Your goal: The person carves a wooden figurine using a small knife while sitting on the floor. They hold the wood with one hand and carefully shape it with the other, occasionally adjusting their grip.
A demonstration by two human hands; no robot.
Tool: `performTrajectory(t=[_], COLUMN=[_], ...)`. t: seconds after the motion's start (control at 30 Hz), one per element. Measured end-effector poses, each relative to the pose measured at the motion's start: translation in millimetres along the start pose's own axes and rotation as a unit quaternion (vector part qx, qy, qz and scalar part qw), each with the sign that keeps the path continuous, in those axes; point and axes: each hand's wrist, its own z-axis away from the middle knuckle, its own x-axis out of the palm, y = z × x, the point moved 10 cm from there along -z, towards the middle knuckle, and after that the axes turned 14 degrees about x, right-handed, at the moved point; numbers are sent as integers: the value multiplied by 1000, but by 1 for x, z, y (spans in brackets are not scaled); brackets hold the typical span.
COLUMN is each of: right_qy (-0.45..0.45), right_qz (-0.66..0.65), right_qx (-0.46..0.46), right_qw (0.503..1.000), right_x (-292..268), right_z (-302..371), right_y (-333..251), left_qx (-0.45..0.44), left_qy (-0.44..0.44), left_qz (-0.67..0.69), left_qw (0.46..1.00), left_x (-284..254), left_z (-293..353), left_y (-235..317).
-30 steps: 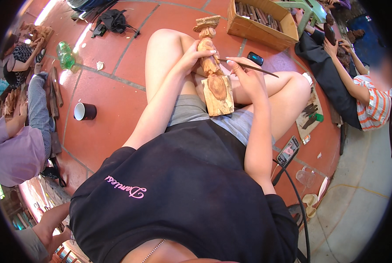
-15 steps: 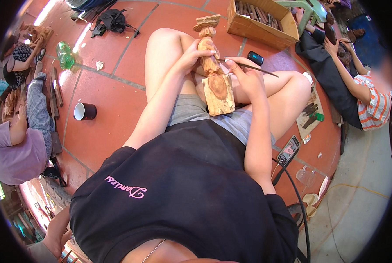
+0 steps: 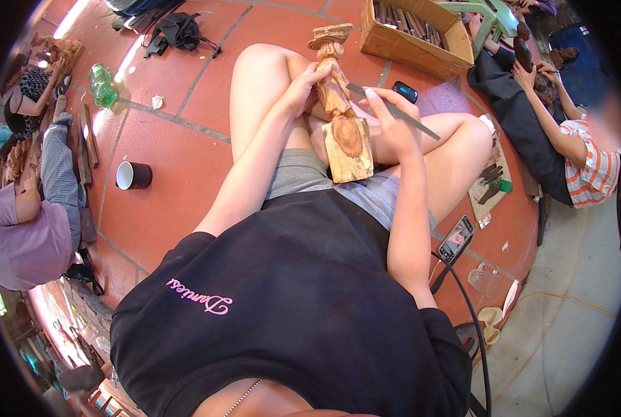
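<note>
A carved wooden figurine (image 3: 335,99) stands on its square block base (image 3: 350,151) between my bent legs, leaning slightly. It is pale brown, with a wide hat-like top. My left hand (image 3: 306,86) is closed around its upper middle, thumb across the front. In my right hand (image 3: 392,119) is a thin, flat, grey metal file (image 3: 420,127), gripped between thumb and fingers. One end of the file is close to the figurine's side; whether it touches I cannot tell. The other end sticks out to the right past my fingers.
Beyond my knees is a cardboard box (image 3: 421,59) of long tools. A small dark device (image 3: 405,90) lies near my right hand. To the left are a black mug (image 3: 134,176) and a green bottle (image 3: 102,87); to the right, a propped phone (image 3: 457,238). Other people sit on both sides.
The file has rolled in my right hand, from edge-on to its broad face showing, and its outer end is slightly lower. The figurine has turned slightly in my left hand.
</note>
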Motion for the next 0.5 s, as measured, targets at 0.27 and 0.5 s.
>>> performTrajectory(t=[0.27,0.5], right_qy=[0,37], right_qz=[-105,-137], right_qx=[4,18], right_qw=[994,990], right_x=[-7,-21], right_z=[-2,-13], right_y=[-1,18], left_qx=[4,63], left_qy=[-36,-10], left_qz=[52,-19], left_qw=[998,998], left_x=[7,-1], left_z=[-2,-5], left_y=[1,7])
